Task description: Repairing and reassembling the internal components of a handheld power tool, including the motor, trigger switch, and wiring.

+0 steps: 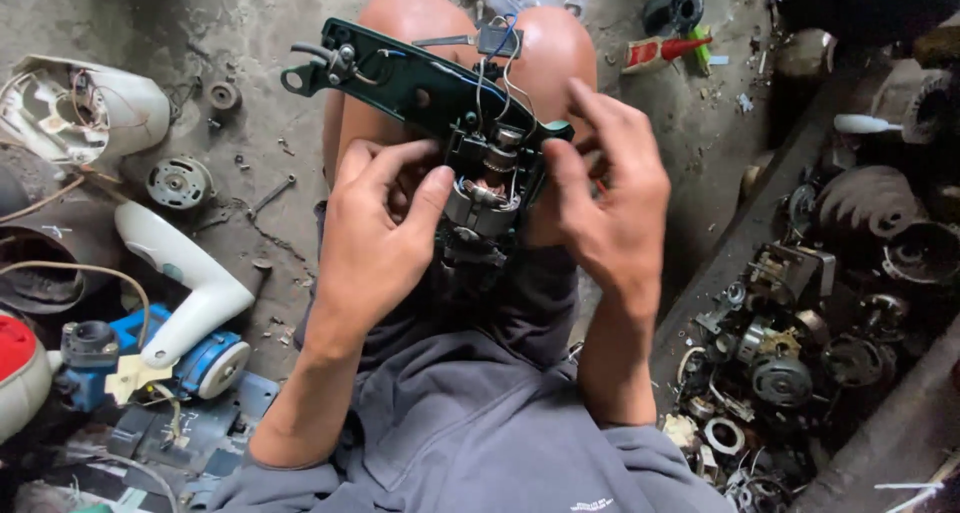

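Both my hands hold an opened dark green appliance shell (400,73) over my knees. Its small electric motor (480,198) with copper windings and thin blue and white wires (495,63) is bare. My left hand (375,238) grips the motor end from the left, thumb pressed on the metal motor body. My right hand (605,198) clasps the right side, fingers curled behind the shell and forefinger near its top edge. The shell's handle part points up and left.
On the concrete floor to the left lie a white plastic housing (85,108), a loose motor (178,183), a white handle piece (185,273) and blue parts (205,358). To the right, a pile of dark motors and metal scrap (800,343). A red tube (660,51) lies above.
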